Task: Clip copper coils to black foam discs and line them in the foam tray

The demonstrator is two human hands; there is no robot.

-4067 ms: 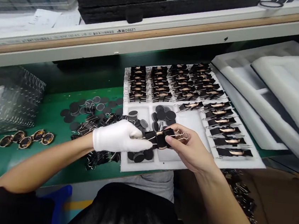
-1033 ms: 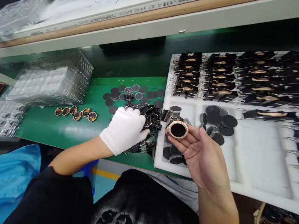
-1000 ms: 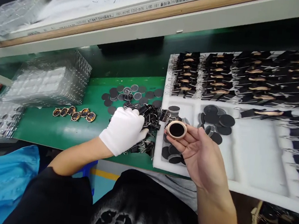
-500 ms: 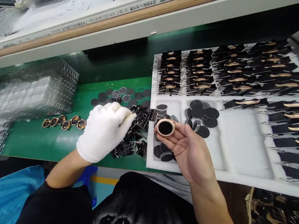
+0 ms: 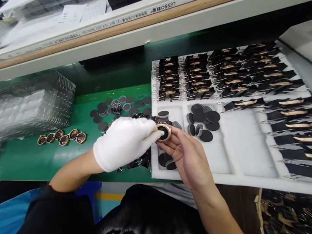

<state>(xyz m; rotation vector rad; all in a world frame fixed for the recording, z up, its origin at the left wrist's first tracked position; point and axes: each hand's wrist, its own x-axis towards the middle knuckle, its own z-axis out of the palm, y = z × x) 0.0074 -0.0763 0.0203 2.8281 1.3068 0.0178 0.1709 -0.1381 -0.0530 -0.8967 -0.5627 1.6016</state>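
One small round disc (image 5: 164,132), dark in the middle with a rose-gold rim, sits between both hands just above the near left pocket of the white foam tray (image 5: 239,148). The bare right hand (image 5: 188,155) grasps it from below on its fingertips; the gloved left hand (image 5: 124,141) pinches its left edge with thumb and forefinger. The hold is light and on the rim only, so the disc could slip and drop among the loose black discs (image 5: 202,122) lying just beyond the grip, or the glove could slide on the smooth rim. Beneath the left hand lies a heap of black binder clips (image 5: 137,159), whose wire handles might snag the glove. Farther out, rows of clipped pieces (image 5: 233,73) fill the tray. The green mat (image 5: 57,155) carries a row of amber-rimmed discs (image 5: 61,137) and clear blister trays (image 5: 26,107), under a shelf (image 5: 126,28).
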